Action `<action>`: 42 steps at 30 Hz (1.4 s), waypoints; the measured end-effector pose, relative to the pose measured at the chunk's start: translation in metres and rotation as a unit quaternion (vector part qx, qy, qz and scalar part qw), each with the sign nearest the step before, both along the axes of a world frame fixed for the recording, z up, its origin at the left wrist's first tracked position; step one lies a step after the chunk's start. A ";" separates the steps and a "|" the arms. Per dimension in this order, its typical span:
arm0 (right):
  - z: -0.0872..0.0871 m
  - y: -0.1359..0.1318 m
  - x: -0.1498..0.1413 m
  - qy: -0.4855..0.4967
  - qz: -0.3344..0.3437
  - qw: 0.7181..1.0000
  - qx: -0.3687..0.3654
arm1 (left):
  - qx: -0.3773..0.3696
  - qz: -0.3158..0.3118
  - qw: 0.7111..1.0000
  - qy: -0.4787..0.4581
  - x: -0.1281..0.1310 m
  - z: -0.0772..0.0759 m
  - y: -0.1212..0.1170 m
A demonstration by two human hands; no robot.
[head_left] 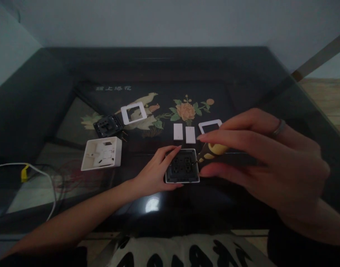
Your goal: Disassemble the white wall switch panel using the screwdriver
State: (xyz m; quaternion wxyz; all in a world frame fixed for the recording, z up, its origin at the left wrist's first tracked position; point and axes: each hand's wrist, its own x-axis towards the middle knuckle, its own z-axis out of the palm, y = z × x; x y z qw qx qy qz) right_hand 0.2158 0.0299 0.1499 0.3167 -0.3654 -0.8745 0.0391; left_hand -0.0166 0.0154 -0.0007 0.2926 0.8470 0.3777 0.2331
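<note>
Nearest the camera, the right hand [275, 163] stands open, thumb and fingers spread, with a yellow-and-black screwdriver [216, 149] showing behind the gap; whether any hidden finger touches it, I cannot tell. The left hand [159, 167] grips the black-faced switch unit [183, 168], thumb along its far edge, fingers at its near edge, on the desk [159, 218]. From the unit, the screwdriver handle lies at 2 o'clock, two white rockers [183, 133] at 12, the open white box [102, 152] at 9.

That left grip looks sound; best keep the unit flat and the thumb clear of the blade's path. The screwdriver wants taking well back on its handle, tip seated before any force goes in, pressure gentle: thin plastic rims may crack, and slick glass invites sliding.
</note>
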 end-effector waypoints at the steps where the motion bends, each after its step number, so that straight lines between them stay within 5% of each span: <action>1: -0.001 0.001 -0.001 -0.001 -0.003 1.000 0.013 | -0.004 0.000 1.000 0.001 0.000 0.001 0.000; 9: 0.005 0.001 0.003 -0.035 0.021 0.997 -0.067 | -0.006 0.003 1.000 0.001 0.001 0.001 0.000; 17: -0.006 -0.001 -0.006 0.015 -0.002 0.998 0.058 | 0.011 0.002 1.000 -0.003 0.001 -0.002 0.001; 24: 0.004 -0.001 0.003 -0.026 0.031 0.998 -0.057 | 0.003 0.000 1.000 0.003 0.001 0.001 0.001; 30: -0.002 0.000 -0.004 0.011 -0.002 0.999 0.041 | 0.013 0.003 1.000 0.003 0.001 -0.002 0.001; 34: 0.004 -0.002 -0.002 -0.008 -0.013 1.000 -0.025 | 0.014 -0.001 1.000 -0.001 0.001 -0.001 0.001; 37: 0.008 -0.001 0.001 -0.016 0.040 0.996 -0.084 | 0.007 0.000 1.000 0.003 0.002 0.001 0.001; 42: -0.002 0.002 -0.003 0.001 0.020 0.999 -0.025 | 0.009 0.005 1.000 0.005 0.001 -0.001 0.000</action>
